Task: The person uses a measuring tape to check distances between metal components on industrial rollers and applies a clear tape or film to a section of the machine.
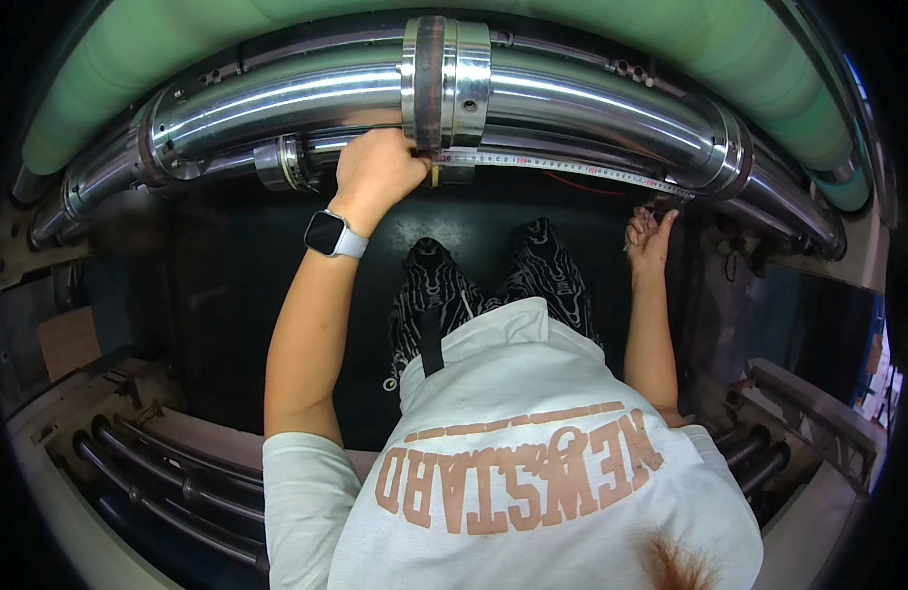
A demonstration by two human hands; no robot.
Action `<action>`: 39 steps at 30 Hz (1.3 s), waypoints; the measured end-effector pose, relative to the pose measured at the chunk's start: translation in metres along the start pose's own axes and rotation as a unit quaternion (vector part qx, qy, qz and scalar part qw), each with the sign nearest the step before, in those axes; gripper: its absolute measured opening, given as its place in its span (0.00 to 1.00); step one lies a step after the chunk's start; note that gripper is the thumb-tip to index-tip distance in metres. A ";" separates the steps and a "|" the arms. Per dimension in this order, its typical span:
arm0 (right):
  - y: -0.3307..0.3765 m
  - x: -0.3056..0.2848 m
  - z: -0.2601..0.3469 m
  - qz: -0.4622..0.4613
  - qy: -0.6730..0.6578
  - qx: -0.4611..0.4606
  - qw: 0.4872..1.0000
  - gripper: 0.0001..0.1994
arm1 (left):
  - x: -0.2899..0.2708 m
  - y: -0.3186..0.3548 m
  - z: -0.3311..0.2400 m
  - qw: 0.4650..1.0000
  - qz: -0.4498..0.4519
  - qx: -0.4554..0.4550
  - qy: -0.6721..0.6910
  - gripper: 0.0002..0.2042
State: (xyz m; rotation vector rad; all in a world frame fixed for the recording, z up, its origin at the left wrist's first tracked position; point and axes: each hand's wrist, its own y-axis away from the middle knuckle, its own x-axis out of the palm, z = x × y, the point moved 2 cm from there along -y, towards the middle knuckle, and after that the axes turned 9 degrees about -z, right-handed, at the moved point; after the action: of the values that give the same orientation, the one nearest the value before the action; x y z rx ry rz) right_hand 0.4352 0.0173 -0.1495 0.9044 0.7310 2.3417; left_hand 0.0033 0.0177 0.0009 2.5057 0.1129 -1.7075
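Note:
A pale steel tape measure (572,167) is stretched along the front of the shiny metal shaft (591,95), slanting down a little to the right. My left hand (380,169), with a watch (326,234) on its wrist, is closed at the tape's left end, just below the wide ringed collar (466,84). What its fingertips press on is partly hidden by the hand. At the tape's right end my right hand (650,236) has its fingers curled and thumb raised, gripping the tape measure around a dark part that is hard to make out.
Behind the shaft runs a large green roller (660,37). A thinner lower shaft carries a small collar (283,163) left of my left hand. A thin red line (584,184) shows under the tape. Dark bars (169,497) and machine side frames (818,423) flank me.

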 end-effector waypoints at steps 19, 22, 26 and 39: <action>0.021 -0.017 0.021 -0.134 0.048 -0.032 0.989 0.25 | -0.008 0.001 -0.013 1.000 -0.005 -0.008 -0.010 0.15; 0.034 -0.029 0.024 -0.158 0.073 -0.052 0.983 0.17 | -0.009 0.000 -0.015 1.000 0.010 -0.005 -0.009 0.19; 0.053 -0.025 0.039 -0.062 0.262 -0.145 0.952 0.08 | -0.005 0.000 -0.005 1.000 0.010 -0.001 -0.020 0.17; 0.052 0.029 0.153 0.235 0.638 -0.411 0.608 0.09 | 0.039 0.094 -0.044 0.981 0.175 0.050 -0.065 0.28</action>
State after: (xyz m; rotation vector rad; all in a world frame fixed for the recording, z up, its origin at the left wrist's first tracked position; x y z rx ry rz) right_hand 0.5129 0.0432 -0.0073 -1.2979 -0.3426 3.0168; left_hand 0.0695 -0.0698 -0.0150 2.2947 -0.4103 -1.7537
